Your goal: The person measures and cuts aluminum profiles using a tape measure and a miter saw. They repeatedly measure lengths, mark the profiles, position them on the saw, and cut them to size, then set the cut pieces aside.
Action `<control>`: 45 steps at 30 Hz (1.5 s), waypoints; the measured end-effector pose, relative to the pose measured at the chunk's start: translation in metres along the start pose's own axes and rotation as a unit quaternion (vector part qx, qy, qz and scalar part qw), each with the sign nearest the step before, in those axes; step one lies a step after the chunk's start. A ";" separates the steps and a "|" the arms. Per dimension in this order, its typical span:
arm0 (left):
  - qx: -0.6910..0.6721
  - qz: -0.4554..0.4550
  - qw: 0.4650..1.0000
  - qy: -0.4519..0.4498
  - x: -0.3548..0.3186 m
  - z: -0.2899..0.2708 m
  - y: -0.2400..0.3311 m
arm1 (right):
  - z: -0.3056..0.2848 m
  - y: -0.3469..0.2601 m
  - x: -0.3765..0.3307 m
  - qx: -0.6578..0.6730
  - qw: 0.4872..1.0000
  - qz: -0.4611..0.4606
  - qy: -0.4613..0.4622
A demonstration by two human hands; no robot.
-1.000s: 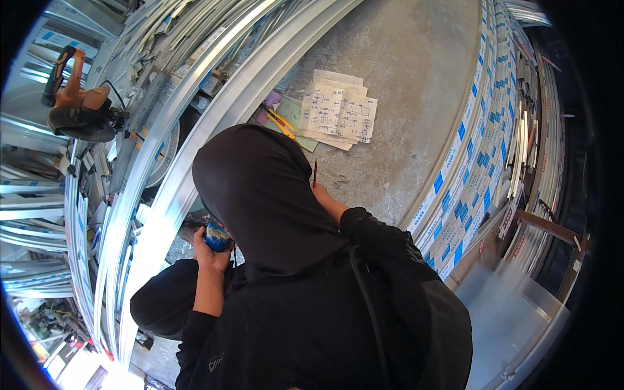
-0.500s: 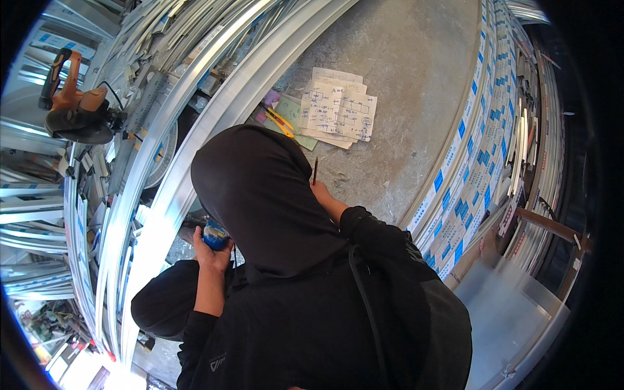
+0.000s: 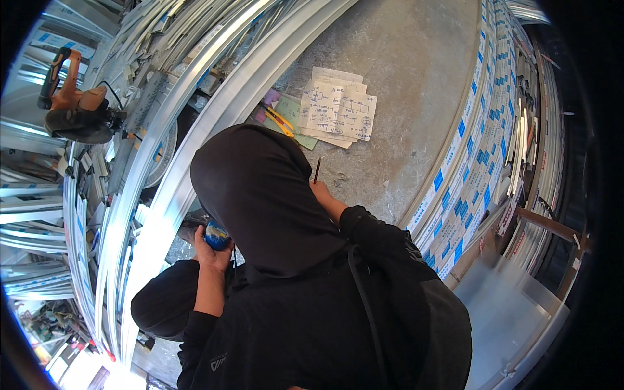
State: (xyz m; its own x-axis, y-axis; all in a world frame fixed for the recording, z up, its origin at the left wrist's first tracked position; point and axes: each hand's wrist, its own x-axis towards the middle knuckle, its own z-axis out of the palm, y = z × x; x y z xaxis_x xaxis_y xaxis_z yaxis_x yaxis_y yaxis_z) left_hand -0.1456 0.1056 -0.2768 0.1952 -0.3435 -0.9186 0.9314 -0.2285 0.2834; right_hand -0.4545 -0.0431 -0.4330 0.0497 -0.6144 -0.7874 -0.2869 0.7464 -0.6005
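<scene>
My left hand is closed around a rounded blue tape measure, close beside a long silver aluminium profile. My right hand grips a thin dark pencil pointing up and away; a dark hood in front hides part of its fingers. Beyond the pencil, handwritten sheets with sketched boxes lie on the grey floor. A yellow-and-black utility knife rests at their left, on a green sheet.
An orange-and-black cutting saw stands at the far left among offcuts. Long profiles with blue-and-white film run along the right. A clear sheet leans at the lower right. The dark hood covers the middle.
The pencil in my right hand has tipped slightly to the right. My left hand and the tape measure have shifted very slightly. The papers and the knife lie where they were.
</scene>
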 end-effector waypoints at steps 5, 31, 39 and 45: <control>-0.008 -0.003 1.000 -0.004 -0.002 0.003 -0.001 | 0.002 -0.005 -0.007 0.031 1.000 -0.002 0.000; 0.000 -0.008 1.000 0.028 -0.006 0.007 0.001 | 0.003 -0.013 -0.010 0.072 0.997 0.024 -0.013; 0.002 0.011 1.000 0.026 -0.017 0.020 0.000 | 0.002 -0.020 -0.012 0.051 0.998 0.026 -0.013; -0.015 0.010 1.000 0.017 -0.017 0.021 -0.001 | 0.002 -0.025 -0.018 0.051 0.998 0.020 -0.008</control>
State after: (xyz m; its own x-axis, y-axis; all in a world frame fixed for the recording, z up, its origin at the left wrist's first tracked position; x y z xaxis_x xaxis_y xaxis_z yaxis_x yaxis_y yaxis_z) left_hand -0.1561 0.0925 -0.2557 0.2243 -0.3160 -0.9219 0.9356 -0.1949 0.2945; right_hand -0.4468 -0.0503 -0.4046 0.0561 -0.5799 -0.8127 -0.1893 0.7931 -0.5790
